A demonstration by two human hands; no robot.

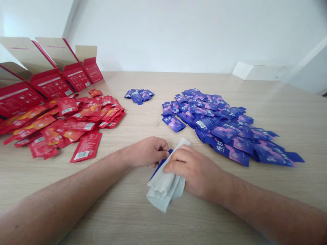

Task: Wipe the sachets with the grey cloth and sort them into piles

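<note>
Near the front middle of the table, my left hand (pixel 149 151) pinches the upper end of a blue sachet (pixel 158 169). Most of that sachet is hidden under a folded pale cloth (pixel 163 183). The cloth is gripped by my right hand (pixel 195 168), its fingers bent over the top and pressing it against the sachet. Behind my right hand lies a big heap of blue-purple sachets (pixel 209 115). A small group of blue sachets (pixel 139 95) rests farther back, near the middle.
Red-orange sachets (pixel 79 119) lie piled on the left. Behind them stands a row of red cardboard boxes (pixel 52 83) with raised flaps. A white box (pixel 258 72) sits at the back right by the wall. Everything rests on a light wooden table (pixel 114 211).
</note>
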